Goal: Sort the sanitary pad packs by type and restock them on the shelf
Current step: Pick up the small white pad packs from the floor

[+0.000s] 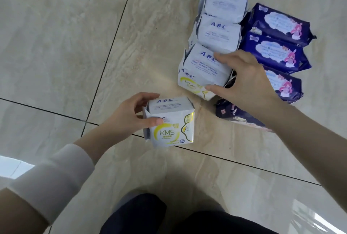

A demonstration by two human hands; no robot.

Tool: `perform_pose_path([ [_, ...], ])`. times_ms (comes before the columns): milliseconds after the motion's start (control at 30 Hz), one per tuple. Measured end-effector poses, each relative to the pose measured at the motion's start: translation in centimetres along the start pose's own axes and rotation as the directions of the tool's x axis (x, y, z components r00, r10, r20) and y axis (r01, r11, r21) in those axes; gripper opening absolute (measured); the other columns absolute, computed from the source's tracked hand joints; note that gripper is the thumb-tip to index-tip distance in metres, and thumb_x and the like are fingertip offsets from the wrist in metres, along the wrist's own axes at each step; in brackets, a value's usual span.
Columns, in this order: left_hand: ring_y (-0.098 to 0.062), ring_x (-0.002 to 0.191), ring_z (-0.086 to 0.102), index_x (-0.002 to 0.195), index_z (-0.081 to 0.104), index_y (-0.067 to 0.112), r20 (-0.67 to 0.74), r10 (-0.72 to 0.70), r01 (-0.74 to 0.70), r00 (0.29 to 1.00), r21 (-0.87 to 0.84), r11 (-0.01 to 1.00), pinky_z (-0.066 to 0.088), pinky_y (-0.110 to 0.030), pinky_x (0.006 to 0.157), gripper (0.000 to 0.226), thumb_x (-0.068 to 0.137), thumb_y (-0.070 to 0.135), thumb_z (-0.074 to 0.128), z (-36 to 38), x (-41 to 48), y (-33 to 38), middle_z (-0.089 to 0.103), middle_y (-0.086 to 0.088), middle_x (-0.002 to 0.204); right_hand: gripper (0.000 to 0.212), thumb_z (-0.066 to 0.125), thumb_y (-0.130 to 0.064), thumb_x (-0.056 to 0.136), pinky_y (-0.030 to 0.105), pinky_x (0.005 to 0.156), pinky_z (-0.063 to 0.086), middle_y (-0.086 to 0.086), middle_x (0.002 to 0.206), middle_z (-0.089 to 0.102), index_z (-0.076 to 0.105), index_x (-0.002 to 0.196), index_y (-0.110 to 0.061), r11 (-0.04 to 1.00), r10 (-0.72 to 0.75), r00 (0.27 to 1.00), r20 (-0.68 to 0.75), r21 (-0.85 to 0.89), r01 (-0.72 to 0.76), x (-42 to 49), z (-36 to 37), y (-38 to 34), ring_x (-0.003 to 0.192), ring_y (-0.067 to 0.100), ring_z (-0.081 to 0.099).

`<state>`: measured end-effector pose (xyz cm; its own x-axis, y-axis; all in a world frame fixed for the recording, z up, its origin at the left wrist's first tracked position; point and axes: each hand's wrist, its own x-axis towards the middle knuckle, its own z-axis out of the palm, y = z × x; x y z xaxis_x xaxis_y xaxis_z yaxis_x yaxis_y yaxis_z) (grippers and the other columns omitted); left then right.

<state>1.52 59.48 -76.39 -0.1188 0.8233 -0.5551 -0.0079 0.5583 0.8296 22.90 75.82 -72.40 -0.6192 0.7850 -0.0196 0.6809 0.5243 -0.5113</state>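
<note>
White pack [169, 132] is gripped by left hand [131, 113]; nearest row pack [202, 64] is clasped by right hand [247, 75], a navy pack [225, 110] half hidden under the forearm.

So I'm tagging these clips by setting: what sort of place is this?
Indoors, on a glossy tiled floor; possibly a shop or stockroom, though no shelf shows. White ABC packs and dark blue packs lie in two rows on it; the left hand and right hand each grip a white one.
</note>
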Motion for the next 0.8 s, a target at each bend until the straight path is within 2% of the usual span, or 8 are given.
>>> perform_pose_path([
  [100,0.001,0.09,0.062,0.103,0.058,0.036,-0.042,-0.033,0.03,0.999,-0.074,0.997,0.05,-0.016,0.068,0.065,0.042,0.042,0.075,-0.3,-2.6,2.4,0.065,0.007,0.105,0.07,0.08,-0.032,0.064,0.024,0.095,0.036,0.015,0.114,0.057,0.057,0.125,-0.006,0.993,0.074,0.997,0.005,0.094,-0.074,-0.7,-2.9,-2.1,0.109,0.029,0.053],
  [233,-0.001,0.095,0.062,0.105,0.056,0.034,-0.059,-0.048,0.043,0.997,-0.077,0.996,0.05,-0.015,0.076,0.063,0.046,0.044,0.074,-0.3,-7.4,8.8,0.065,0.009,0.105,0.069,0.081,-0.026,0.067,0.023,0.095,0.038,0.011,0.118,0.057,0.054,0.129,-0.01,0.964,0.195,0.98,0.048,0.172,-0.2,-1.3,-9.7,-6.3,0.11,0.025,0.052],
  [300,0.002,0.093,0.061,0.102,0.055,0.033,-0.069,-0.042,0.038,0.997,-0.052,0.998,0.048,-0.013,0.073,0.059,0.047,0.045,0.073,-0.3,-9.8,12.7,0.064,0.012,0.103,0.066,0.08,-0.025,0.069,0.018,0.091,0.038,0.005,0.119,0.057,0.055,0.128,-0.011,0.94,0.258,0.965,0.04,0.219,-0.26,-1.6,-13.9,-8.9,0.109,0.018,0.051],
  [400,0.004,0.084,0.061,0.097,0.054,0.03,-0.063,-0.031,0.029,0.998,-0.029,0.999,0.046,-0.01,0.067,0.053,0.05,0.047,0.071,-0.5,-14.2,20.2,0.064,0.014,0.097,0.055,0.079,-0.023,0.071,0.006,0.079,0.039,-0.012,0.111,0.055,0.057,0.121,-0.015,0.89,0.345,0.939,0.019,0.312,-0.333,-2.4,-21.6,-13.2,0.1,0.006,0.05],
  [567,0.008,0.078,0.06,0.091,0.055,0.027,-0.048,0.019,-0.017,0.999,0.053,0.998,0.043,-0.006,0.064,0.04,0.058,0.042,0.073,-1.2,-22.1,34.5,0.064,0.016,0.09,0.049,0.078,-0.026,0.073,0.022,0.085,0.047,-0.013,0.108,0.054,0.061,0.118,-0.018,0.861,0.418,0.907,-0.047,0.338,-0.379,-3.8,-35.7,-20.6,0.097,-0.002,0.049],
  [700,0.008,0.073,0.06,0.083,0.055,0.027,-0.06,0.044,-0.039,0.997,0.067,0.997,0.045,-0.01,0.064,0.033,0.06,0.039,0.076,-1.4,-28.6,45.4,0.065,0.017,0.082,0.052,0.068,-0.041,0.071,0.013,0.075,0.044,-0.01,0.107,0.054,0.062,0.118,-0.019,0.837,0.464,0.878,-0.121,0.384,-0.39,-5.5,-46.6,-26.0,0.09,-0.012,0.049],
  [767,0.009,0.069,0.059,0.081,0.053,0.025,-0.055,0.049,-0.044,0.997,0.083,0.996,0.044,-0.012,0.062,0.028,0.069,0.027,0.078,-1.1,-31.4,49.4,0.063,0.015,0.082,0.054,0.064,-0.048,0.07,0.014,0.075,0.044,-0.011,0.107,0.054,0.062,0.118,-0.022,0.808,0.509,0.846,-0.159,0.426,-0.407,-6.9,-51.0,-27.8,0.09,-0.016,0.049],
  [800,0.008,0.069,0.059,0.08,0.053,0.024,-0.05,0.056,-0.052,0.997,0.086,0.995,0.045,-0.013,0.062,0.027,0.068,0.028,0.078,-0.8,-32.8,51.2,0.063,0.014,0.081,0.054,0.063,-0.049,0.07,0.018,0.077,0.046,-0.011,0.108,0.054,0.062,0.117,-0.023,0.797,0.528,0.83,-0.178,0.443,-0.411,-7.6,-52.8,-28.5,0.091,-0.015,0.049],
])
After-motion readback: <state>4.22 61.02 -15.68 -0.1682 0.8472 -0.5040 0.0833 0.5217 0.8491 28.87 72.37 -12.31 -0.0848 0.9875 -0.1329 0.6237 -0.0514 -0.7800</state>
